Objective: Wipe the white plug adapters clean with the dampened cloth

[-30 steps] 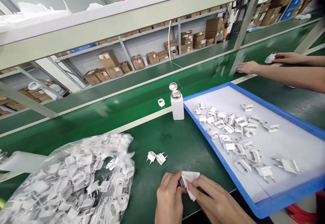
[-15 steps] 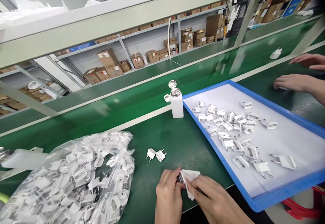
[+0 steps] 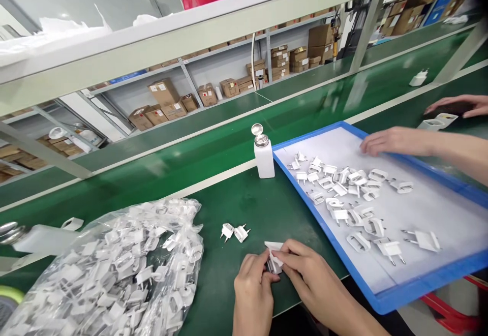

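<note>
Near the front edge of the green table, my left hand (image 3: 252, 282) pinches a small white plug housing (image 3: 274, 266). My right hand (image 3: 310, 275) is closed on a folded white cloth (image 3: 273, 246) and presses it against the housing. The fingers partly hide both. Just beyond my hands, two white plug housings with metal pins (image 3: 241, 233) lie side by side on the table. To the right is a blue-rimmed tray (image 3: 320, 224) with several white plug housings (image 3: 358, 177) scattered on its white base.
A large clear bag (image 3: 118, 260) of plug housings fills the left. A white pump bottle (image 3: 264, 159) with its lid up stands behind; another bottle (image 3: 46, 239) is at far left. A co-worker's hand (image 3: 396, 142) is over the tray's far edge, the other hand (image 3: 457, 104) farther right.
My right hand has shifted the cloth over the housing, and less cloth shows. One co-worker's hand has moved left over the tray; white parts now show beside their other hand.
</note>
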`<state>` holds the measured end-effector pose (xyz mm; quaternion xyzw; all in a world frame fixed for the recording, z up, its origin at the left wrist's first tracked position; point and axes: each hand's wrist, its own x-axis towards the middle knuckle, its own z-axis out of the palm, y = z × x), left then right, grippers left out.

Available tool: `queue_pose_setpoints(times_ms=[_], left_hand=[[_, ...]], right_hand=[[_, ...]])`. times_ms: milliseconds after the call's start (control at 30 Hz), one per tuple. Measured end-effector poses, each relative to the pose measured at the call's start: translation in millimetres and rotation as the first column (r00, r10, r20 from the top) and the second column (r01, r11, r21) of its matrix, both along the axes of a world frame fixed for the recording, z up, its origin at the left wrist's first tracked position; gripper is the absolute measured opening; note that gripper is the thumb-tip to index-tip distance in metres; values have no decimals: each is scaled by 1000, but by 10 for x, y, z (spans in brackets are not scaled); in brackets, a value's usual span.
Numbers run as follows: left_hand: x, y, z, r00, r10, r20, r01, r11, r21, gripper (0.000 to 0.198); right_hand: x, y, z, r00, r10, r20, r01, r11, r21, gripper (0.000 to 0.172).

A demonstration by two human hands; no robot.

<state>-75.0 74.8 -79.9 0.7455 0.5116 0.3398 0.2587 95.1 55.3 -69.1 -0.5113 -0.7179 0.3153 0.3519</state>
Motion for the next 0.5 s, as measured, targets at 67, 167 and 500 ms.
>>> queue_pose_setpoints(times_ms=[67,167,500], left_hand=[[11,-6,12,1000,14,17,-13,1000,-14,48],[13,1,38,998,43,48,-41,998,-40,46],[55,-67,135,737,367,568,-1,840,-543,33]], right_hand=[[-17,-78,-65,993,-41,108,20,982,186,33],[-7,-220,-160,954,-153,256,8,870,493,43],[191,-629,-342,907,-348,-236,374,924,76,10]])
